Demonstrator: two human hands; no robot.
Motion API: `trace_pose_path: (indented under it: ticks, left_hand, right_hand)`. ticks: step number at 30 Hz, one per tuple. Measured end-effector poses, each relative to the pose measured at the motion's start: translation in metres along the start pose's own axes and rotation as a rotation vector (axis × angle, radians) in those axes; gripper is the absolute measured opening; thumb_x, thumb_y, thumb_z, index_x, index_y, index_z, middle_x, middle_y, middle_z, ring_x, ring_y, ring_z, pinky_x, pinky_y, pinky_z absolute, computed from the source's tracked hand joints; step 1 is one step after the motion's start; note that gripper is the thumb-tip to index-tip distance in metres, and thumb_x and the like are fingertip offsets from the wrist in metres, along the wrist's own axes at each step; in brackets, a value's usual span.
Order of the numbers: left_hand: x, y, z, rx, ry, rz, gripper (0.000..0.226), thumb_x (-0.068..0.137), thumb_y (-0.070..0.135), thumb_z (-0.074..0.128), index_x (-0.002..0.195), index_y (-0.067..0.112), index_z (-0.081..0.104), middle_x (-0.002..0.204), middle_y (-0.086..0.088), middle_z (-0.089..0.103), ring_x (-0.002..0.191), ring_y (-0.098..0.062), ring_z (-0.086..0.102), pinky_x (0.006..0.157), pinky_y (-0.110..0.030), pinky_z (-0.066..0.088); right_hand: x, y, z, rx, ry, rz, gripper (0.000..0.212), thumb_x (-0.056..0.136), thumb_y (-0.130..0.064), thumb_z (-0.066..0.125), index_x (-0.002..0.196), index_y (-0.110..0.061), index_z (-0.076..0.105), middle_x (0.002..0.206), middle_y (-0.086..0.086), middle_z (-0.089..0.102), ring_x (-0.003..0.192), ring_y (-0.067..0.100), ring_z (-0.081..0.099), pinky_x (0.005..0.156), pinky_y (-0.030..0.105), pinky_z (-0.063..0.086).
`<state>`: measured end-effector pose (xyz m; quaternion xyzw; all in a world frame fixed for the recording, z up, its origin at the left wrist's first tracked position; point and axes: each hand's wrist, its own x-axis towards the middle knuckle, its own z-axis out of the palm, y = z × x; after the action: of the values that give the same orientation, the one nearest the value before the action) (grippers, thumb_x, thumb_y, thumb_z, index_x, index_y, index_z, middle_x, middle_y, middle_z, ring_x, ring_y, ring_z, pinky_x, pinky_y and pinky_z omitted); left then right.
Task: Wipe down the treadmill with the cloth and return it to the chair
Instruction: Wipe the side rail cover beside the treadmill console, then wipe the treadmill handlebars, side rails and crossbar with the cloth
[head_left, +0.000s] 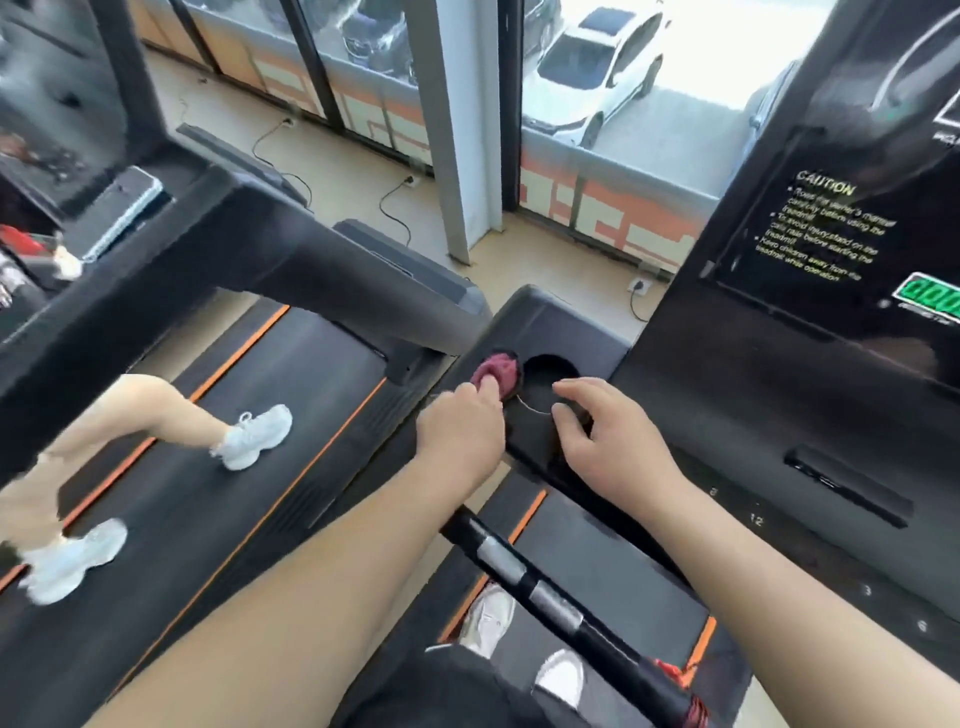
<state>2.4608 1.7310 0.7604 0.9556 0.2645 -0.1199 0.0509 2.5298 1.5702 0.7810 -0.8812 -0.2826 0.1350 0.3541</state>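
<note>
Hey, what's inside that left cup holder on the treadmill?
A bunched maroon cloth, pinched by the left hand, sits in it. The holder's bottom lies covered under the cloth, so whether anything else is in there cannot be seen.

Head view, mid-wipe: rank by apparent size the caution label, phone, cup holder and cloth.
1. caution label
2. phone
3. cup holder and cloth: these look alike, and the left hand covers part of the cloth, so I won't rank them.
</note>
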Motion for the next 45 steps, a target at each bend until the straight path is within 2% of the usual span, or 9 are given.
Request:
trace_pose_path:
  ticks: [4,8,16,22,28,32,37,40,45]
  left_hand:
    - [-0.046,0.007,0.013,-0.617,-0.207,0.036,0.034,0.097,0.044,0.049,0.118,0.026,0.066,0.109,-0.002,0.073,0.104,-0.026,0.067,0.088,-0.039,0.053]
    - [-0.069,-0.007,-0.002,-0.963,-0.033,-0.069,0.023,0.097,0.034,0.058,0.111,0.029,0.075,0.098,0.012,0.075,0.097,-0.007,0.068,0.095,-0.032,0.053]
    - [-0.078,-0.005,-0.028,-1.332,-0.012,-0.021,0.051,0.093,0.019,0.062,0.137,0.044,0.058,0.124,0.014,0.066,0.104,-0.012,0.066,0.094,-0.036,0.058]
    - [-0.053,-0.021,-0.06,-1.338,-0.173,0.157,0.073,0.088,-0.001,0.058,0.15,0.035,0.045,0.125,0.011,0.069,0.108,-0.017,0.071,0.094,-0.035,0.059]
    - [-0.025,-0.043,-0.073,-1.137,0.012,0.063,0.057,0.091,0.013,0.062,0.144,0.03,0.053,0.116,0.017,0.07,0.1,0.001,0.067,0.092,-0.021,0.052]
    - [-0.007,-0.078,-0.059,-0.869,0.007,-0.055,0.049,0.094,0.014,0.056,0.142,0.021,0.056,0.135,0.003,0.062,0.116,-0.012,0.06,0.104,-0.026,0.045]
    - [0.013,-0.086,-0.034,-0.82,-0.029,-0.129,0.052,0.095,0.014,0.052,0.146,0.021,0.053,0.146,0.004,0.054,0.129,-0.016,0.054,0.108,-0.026,0.039]
    - [0.024,-0.085,-0.021,-0.826,-0.015,-0.148,0.05,0.094,0.011,0.053,0.143,0.02,0.057,0.142,0.001,0.056,0.124,-0.018,0.057,0.109,-0.031,0.043]
    - [0.025,-0.092,-0.006,-0.818,-0.001,-0.2,0.049,0.095,0.007,0.048,0.142,0.02,0.056,0.141,0.006,0.055,0.12,-0.014,0.057,0.108,-0.032,0.044]
  right_hand:
    - [-0.01,-0.014,0.012,0.343,-0.063,0.136,0.016,0.097,-0.026,0.06,0.101,-0.025,0.076,0.092,-0.009,0.076,0.088,0.009,0.07,0.082,0.029,0.056]
    - [-0.02,-0.023,0.02,0.387,-0.11,0.235,0.023,0.093,-0.035,0.061,0.078,-0.021,0.072,0.074,-0.009,0.071,0.074,0.014,0.064,0.07,0.032,0.051]
    - [-0.026,-0.043,0.009,0.709,-0.389,0.474,0.051,0.087,-0.062,0.066,0.103,-0.015,0.07,0.089,0.009,0.075,0.081,0.025,0.073,0.083,0.043,0.061]
    - [-0.013,-0.07,-0.001,0.764,-0.293,0.39,0.043,0.091,-0.057,0.066,0.104,-0.017,0.073,0.086,0.024,0.072,0.073,0.03,0.059,0.071,0.045,0.043]
    - [0.021,-0.09,-0.001,0.541,0.12,0.272,0.044,0.099,-0.045,0.059,0.076,-0.01,0.073,0.059,0.001,0.061,0.049,0.006,0.052,0.048,0.022,0.043]
    - [0.061,-0.092,-0.014,0.408,0.298,0.132,0.044,0.104,-0.04,0.053,0.063,-0.024,0.055,0.056,-0.018,0.053,0.051,-0.005,0.049,0.05,0.008,0.036]
    - [0.112,-0.071,0.025,0.012,-0.088,-0.078,0.055,0.108,-0.044,0.036,0.061,-0.026,0.057,0.093,-0.008,0.061,0.095,0.015,0.06,0.085,0.027,0.039]
    - [0.13,-0.038,0.056,-0.222,-0.378,-0.246,0.045,0.109,-0.034,0.033,0.114,-0.012,0.072,0.141,0.002,0.061,0.143,0.022,0.042,0.122,0.035,0.023]
    - [0.175,-0.014,0.051,-0.434,-0.253,-0.309,0.036,0.099,-0.042,0.038,0.104,-0.019,0.065,0.121,0.0,0.064,0.12,0.027,0.053,0.106,0.042,0.041]
